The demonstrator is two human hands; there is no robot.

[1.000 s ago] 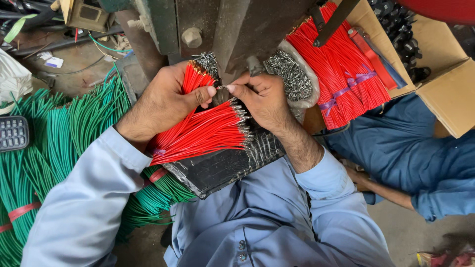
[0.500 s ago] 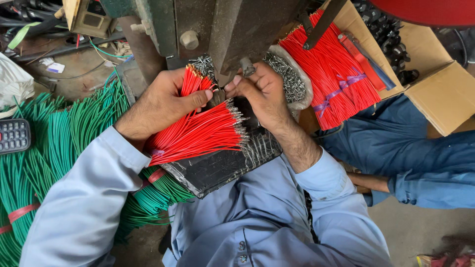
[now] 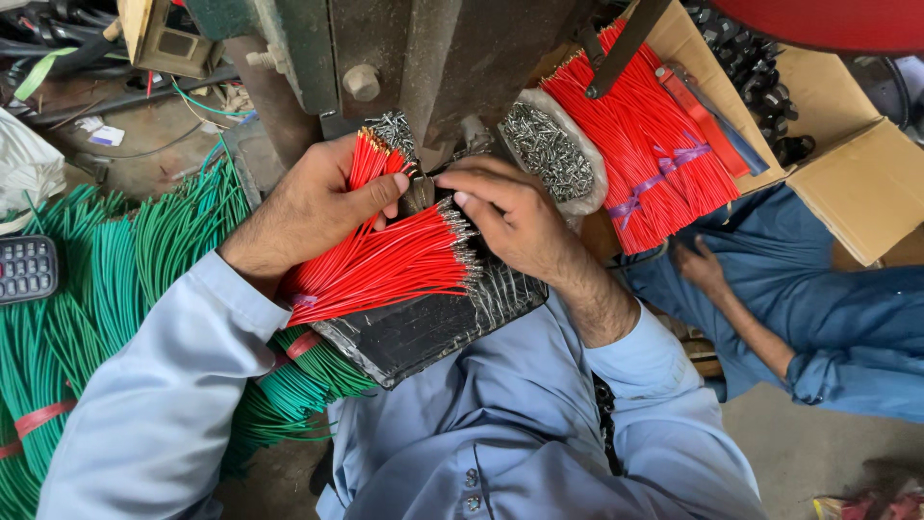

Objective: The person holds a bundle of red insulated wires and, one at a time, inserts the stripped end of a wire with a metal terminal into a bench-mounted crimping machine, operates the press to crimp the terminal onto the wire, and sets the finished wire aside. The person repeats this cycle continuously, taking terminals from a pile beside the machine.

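Your left hand is closed around a small bunch of red wires, thumb pressed across them, holding them upright near the centre of the view. Just at its 3 o'clock, your right hand is curled with its fingertips pinched at the metal tips of a larger fan of red wires; whether it grips one wire cannot be told. That fan lies across a dark pad on your lap. A grey metal machine stands at 12 o'clock, touching distance from both hands. A bag of small metal terminals sits at 2 o'clock, beside more bundled red wires in a cardboard box. Green wires spread at 9 o'clock. Another person's hand rests at 3 o'clock.
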